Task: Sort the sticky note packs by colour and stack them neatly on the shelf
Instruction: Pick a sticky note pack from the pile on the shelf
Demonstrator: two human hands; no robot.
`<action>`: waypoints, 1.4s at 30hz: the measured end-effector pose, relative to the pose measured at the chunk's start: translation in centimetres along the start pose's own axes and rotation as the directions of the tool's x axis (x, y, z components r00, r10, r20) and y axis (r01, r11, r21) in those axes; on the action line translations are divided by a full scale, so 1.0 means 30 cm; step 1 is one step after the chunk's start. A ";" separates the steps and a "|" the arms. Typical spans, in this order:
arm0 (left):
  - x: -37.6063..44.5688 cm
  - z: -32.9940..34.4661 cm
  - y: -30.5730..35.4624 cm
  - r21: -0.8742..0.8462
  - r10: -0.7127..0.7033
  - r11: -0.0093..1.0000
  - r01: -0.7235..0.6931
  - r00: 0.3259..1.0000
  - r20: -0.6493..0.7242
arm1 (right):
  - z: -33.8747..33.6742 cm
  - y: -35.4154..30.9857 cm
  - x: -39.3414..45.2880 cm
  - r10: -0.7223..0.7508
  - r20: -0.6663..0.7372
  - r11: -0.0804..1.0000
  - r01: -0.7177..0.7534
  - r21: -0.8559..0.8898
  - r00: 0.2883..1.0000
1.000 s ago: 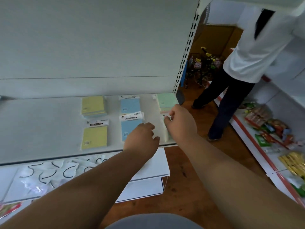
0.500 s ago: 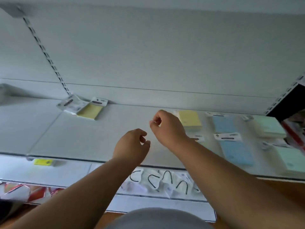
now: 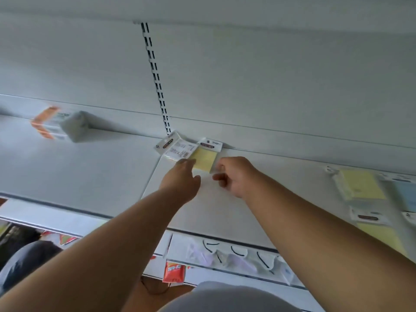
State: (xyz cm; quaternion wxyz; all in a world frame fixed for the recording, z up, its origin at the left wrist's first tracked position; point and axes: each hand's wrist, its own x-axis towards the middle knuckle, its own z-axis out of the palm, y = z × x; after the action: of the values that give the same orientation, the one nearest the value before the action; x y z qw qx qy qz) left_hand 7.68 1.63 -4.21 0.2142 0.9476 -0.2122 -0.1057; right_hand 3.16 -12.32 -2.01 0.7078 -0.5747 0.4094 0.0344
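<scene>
Nearest the camera, both bare forearms reach forward over a lower shelf edge where clear packets with thin black curved items [image 3: 234, 255] lie, and a small red packet [image 3: 174, 271] hangs at the front of that lower level.

On the white shelf [image 3: 90, 172] above, the left hand [image 3: 181, 179] stretches toward the back, its fingers extended and loosely apart, the fingertips [image 3: 185, 162] at the near edge of a face-down pack [image 3: 177, 149]; whether they touch it or hover just over it is unclear. The right hand [image 3: 234, 175] sits just right of it, fingers curled inward with thumb and forefinger close together, holding nothing that can be seen, just beside the near right corner of a yellow sticky note pack [image 3: 206, 159].

The yellow sticky note pack lies flat near the back wall, between the two hands, pale yellow with a white hanging header card bearing a dark label. The face-down pack overlaps its left side, tilted, showing a white back with printed text and a barcode.

At the far right of the same shelf lie sorted yellow packs [image 3: 362, 185], with another yellow pack [image 3: 380, 237] in front of them and a blue pack [image 3: 407, 194] at the frame edge. Far left, a blurred white and orange box [image 3: 56, 124] rests against the back panel [image 3: 270, 75].
</scene>
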 end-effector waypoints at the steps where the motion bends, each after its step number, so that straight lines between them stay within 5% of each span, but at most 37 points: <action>1: 0.005 0.011 -0.002 0.012 0.005 1.000 -0.006 1.000 0.031 | 0.016 -0.006 0.014 0.032 -0.007 0.998 -0.032 0.052 0.999; 7: 0.005 0.017 -0.029 -0.007 0.091 0.996 -0.091 0.994 0.060 | 0.073 -0.025 0.065 0.104 -0.055 0.993 -0.100 0.069 0.993; 12: -0.034 0.017 -0.045 -0.100 0.127 0.987 -0.122 0.991 0.044 | 0.057 0.006 0.114 -0.064 -0.184 0.988 0.037 -0.149 0.981; 18: -0.075 0.017 -0.037 -0.148 0.165 0.976 -0.157 0.986 0.040 | 0.025 0.041 0.104 -0.138 -0.191 0.975 0.100 -0.198 0.972; 23: -0.121 0.072 0.036 -0.324 -0.010 0.946 -0.022 0.995 -0.097 | -0.147 0.093 -0.021 -0.206 -0.146 0.978 0.198 -0.070 0.968; 28: -0.175 0.169 0.261 -0.500 0.044 0.866 0.019 0.993 0.114 | -0.440 0.175 -0.177 -0.194 -0.180 0.981 0.194 -0.015 0.964; 36: -0.380 0.381 0.691 -0.450 0.267 0.887 -0.104 0.910 0.316 | -0.938 0.296 -0.372 -0.387 -0.494 0.873 0.137 -0.467 0.779; 42: -0.475 0.496 0.921 -0.334 0.226 0.936 -0.109 0.915 0.335 | -1.182 0.295 -0.410 -0.398 -0.456 0.725 -0.031 -0.688 0.796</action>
State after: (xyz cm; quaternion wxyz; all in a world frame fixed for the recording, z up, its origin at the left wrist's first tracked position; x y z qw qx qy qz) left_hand -19.16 -19.97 -3.38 0.3244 0.8436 -0.3107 -0.2942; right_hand -28.72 -33.99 -1.50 0.2971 -0.8098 0.5008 -0.0714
